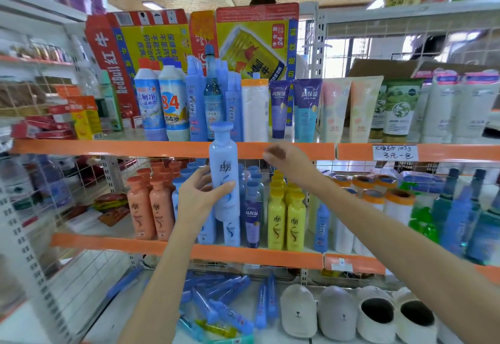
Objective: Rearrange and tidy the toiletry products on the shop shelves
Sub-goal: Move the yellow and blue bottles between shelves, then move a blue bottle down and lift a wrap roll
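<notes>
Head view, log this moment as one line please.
left hand: grips tall pale blue plastic shampoo bottle, lifted | right hand: blurred, at orange shelf edge, holding nothing seen | step: reshelving

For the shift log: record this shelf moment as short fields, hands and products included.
left hand: left hand has its grip round a pale blue shampoo bottle, lifted upright in front of the middle shelf
right hand: right hand at the orange shelf edge, blurred, holds nothing visible
middle shelf: orange shampoo bottles, blue ones behind the held bottle, yellow shampoo bottles
top shelf: 84 disinfectant bottle, face wash tubes
bottom shelf: loose blue tubes, slippers
</notes>
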